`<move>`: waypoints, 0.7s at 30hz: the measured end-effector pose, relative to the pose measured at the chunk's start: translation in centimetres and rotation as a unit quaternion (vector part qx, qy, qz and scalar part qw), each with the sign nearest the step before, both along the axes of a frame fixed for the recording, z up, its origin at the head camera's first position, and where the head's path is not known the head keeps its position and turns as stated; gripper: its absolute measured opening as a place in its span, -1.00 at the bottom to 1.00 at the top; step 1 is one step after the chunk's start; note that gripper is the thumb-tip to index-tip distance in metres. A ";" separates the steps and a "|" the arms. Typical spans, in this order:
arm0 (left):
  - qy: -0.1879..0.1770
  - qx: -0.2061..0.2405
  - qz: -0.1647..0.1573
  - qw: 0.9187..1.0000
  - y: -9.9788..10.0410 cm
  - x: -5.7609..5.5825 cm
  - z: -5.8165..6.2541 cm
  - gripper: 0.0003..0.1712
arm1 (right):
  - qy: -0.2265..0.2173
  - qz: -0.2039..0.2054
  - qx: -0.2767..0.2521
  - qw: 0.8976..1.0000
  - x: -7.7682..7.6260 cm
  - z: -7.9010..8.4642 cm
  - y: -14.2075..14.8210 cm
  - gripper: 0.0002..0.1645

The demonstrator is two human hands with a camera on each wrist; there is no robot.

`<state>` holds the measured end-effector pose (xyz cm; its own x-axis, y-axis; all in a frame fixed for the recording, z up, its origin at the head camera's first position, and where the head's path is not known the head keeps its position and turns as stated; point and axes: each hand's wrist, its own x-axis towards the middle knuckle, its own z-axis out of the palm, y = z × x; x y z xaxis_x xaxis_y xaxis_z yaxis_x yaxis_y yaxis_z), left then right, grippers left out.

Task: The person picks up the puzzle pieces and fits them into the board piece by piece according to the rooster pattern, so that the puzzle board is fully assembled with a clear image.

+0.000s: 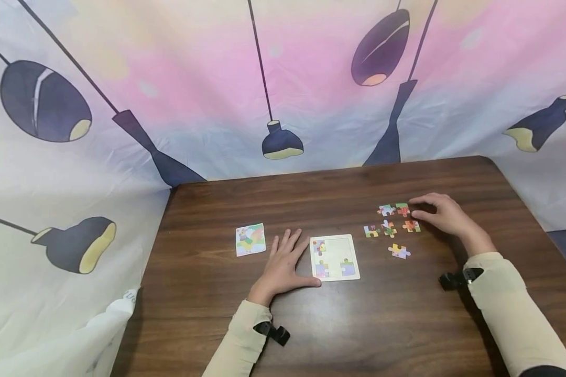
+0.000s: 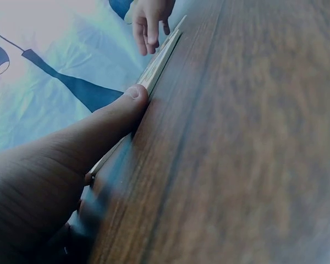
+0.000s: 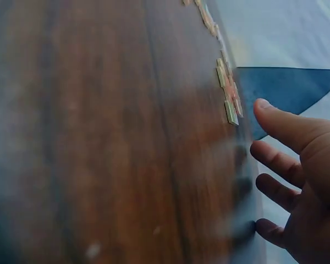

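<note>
My left hand (image 1: 283, 267) lies spread on the table, its fingers along the left side of a square jigsaw tray (image 1: 335, 251) and its thumb at the lower left corner. In the left wrist view that thumb rests against the edge of the tray (image 2: 154, 71). Three pieces sit in the tray, at the upper left, lower left and lower right corners. Over on the right, my right hand (image 1: 445, 214) hovers with parted fingers beside several loose jigsaw pieces (image 1: 402, 210). The right wrist view shows nothing between its thumb and fingers, with pieces (image 3: 229, 91) just beyond the thumb tip.
A small picture card (image 1: 250, 240) lies left of my left hand. One yellow and purple piece (image 1: 399, 251) sits nearer me than the other loose ones. Behind the brown wooden table (image 1: 358, 324) hangs a pastel curtain (image 1: 207, 84) printed with lamps.
</note>
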<state>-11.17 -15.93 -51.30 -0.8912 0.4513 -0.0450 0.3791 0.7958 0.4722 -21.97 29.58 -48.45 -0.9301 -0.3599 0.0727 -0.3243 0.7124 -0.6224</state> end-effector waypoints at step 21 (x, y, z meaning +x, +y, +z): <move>0.011 0.011 -0.001 1.000 -0.1 -0.1 0.1 0.33 | -0.035 0.002 0.053 0.998 -0.9 0.3 -1.2 -0.50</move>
